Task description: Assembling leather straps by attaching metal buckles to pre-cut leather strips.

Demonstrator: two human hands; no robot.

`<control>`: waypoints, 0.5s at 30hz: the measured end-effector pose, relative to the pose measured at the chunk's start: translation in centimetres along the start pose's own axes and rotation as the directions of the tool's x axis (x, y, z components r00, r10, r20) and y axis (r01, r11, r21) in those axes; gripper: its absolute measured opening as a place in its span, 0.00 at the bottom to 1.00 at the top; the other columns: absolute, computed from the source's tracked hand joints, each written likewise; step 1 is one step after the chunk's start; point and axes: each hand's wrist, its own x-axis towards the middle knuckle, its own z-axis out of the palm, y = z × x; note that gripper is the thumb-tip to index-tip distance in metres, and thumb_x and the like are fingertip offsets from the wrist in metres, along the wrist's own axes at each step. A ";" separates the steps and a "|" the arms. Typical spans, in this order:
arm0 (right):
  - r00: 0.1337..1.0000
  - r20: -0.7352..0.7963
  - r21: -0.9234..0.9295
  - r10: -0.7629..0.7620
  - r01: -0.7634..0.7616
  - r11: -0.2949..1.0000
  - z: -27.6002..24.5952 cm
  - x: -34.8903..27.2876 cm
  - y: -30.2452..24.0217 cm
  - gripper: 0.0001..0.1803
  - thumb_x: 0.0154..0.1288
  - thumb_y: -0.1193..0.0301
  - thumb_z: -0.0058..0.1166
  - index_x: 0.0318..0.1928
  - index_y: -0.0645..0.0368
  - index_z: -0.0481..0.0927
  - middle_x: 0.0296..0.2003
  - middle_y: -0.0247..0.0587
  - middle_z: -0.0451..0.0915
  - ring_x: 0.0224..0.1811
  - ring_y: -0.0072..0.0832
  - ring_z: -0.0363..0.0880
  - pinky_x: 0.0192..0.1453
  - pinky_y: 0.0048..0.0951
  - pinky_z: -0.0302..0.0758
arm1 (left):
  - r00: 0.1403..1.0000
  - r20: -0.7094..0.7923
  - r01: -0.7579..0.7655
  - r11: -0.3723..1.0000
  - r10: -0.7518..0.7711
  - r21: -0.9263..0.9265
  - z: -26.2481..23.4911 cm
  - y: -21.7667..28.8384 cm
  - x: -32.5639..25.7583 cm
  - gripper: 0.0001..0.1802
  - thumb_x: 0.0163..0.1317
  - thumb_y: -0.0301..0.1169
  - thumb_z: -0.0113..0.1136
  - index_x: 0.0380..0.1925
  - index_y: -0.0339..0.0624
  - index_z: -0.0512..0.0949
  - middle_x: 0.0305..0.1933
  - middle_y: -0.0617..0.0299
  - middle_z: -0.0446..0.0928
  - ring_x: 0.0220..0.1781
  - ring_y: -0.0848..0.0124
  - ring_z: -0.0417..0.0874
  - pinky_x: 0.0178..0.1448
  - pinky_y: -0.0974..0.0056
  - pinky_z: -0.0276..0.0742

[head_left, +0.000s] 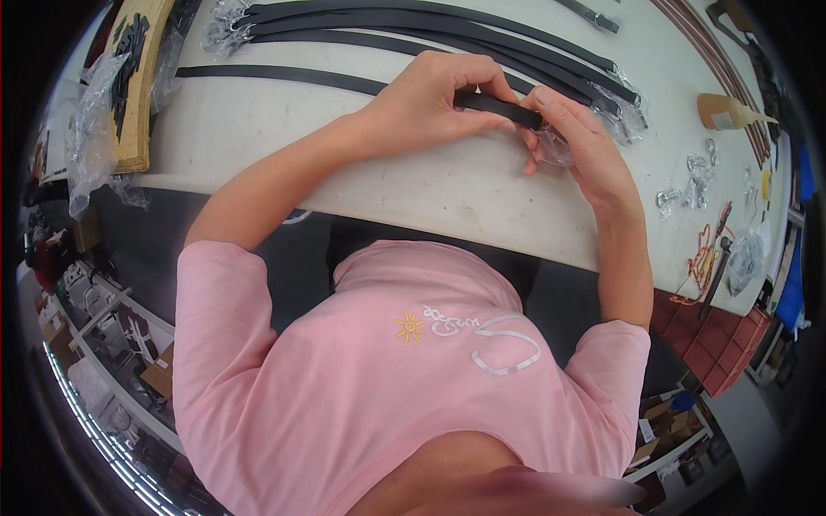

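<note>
Both hands are raised over the white table, working at one end of a long black belt strap (284,76). The rest of the strap stretches away to the left along the tabletop. My left hand (426,99) pinches the strap between thumb and curled fingers. Close beside it, my right hand (585,142) grips the strap's end, which bends up between the two hands. Clear plastic wrap (555,148) hangs at that end, under the right fingers; what it covers cannot be made out. Beyond the hands lies a bundle of similar black belt straps (379,21), with clear plastic around their ends.
At the left, a wooden tray (138,146) holds small black strips, with plastic film (90,129) over its side. Toward the right are a nozzle bottle (723,112), small silver metal pieces (699,172), a dark-handled tool (718,271) and a plastic bag (744,260). A red crate (714,344) stands below the table edge.
</note>
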 end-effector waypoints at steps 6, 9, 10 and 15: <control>0.993 0.067 -0.072 -0.095 0.100 0.992 -0.7 0.7 1.7 0.14 0.75 0.62 0.56 0.33 0.56 0.74 0.26 0.26 0.73 0.28 0.14 0.70 0.35 0.23 0.77 | 0.999 -0.004 0.034 0.999 -0.035 -0.041 0.4 0.5 -0.3 0.10 0.58 0.24 0.73 0.38 0.34 0.81 0.35 0.65 0.78 0.35 0.80 0.76 0.39 0.73 0.73; 0.994 0.014 -0.078 -0.111 0.112 0.991 -0.8 0.8 2.1 0.14 0.75 0.62 0.56 0.33 0.56 0.74 0.26 0.27 0.73 0.28 0.15 0.72 0.35 0.23 0.77 | 0.999 0.014 0.047 0.995 -0.046 -0.084 0.8 0.1 -0.1 0.10 0.59 0.23 0.72 0.37 0.33 0.80 0.35 0.65 0.78 0.35 0.80 0.75 0.38 0.73 0.72; 0.993 0.015 -0.080 -0.116 0.117 0.990 -1.0 0.9 1.9 0.14 0.75 0.62 0.56 0.33 0.56 0.74 0.26 0.27 0.73 0.28 0.15 0.72 0.35 0.23 0.77 | 0.999 0.012 0.043 0.996 -0.042 -0.080 0.7 0.0 0.1 0.10 0.59 0.23 0.72 0.37 0.33 0.80 0.35 0.65 0.78 0.35 0.80 0.75 0.38 0.73 0.72; 0.997 0.071 0.049 -0.009 0.006 0.999 -1.2 0.9 -0.3 0.12 0.78 0.64 0.51 0.37 0.58 0.76 0.30 0.31 0.78 0.32 0.17 0.78 0.38 0.24 0.79 | 1.000 -0.003 0.027 1.000 -0.027 -0.010 -0.5 0.1 0.6 0.10 0.57 0.22 0.72 0.38 0.34 0.81 0.34 0.64 0.78 0.35 0.80 0.76 0.39 0.72 0.72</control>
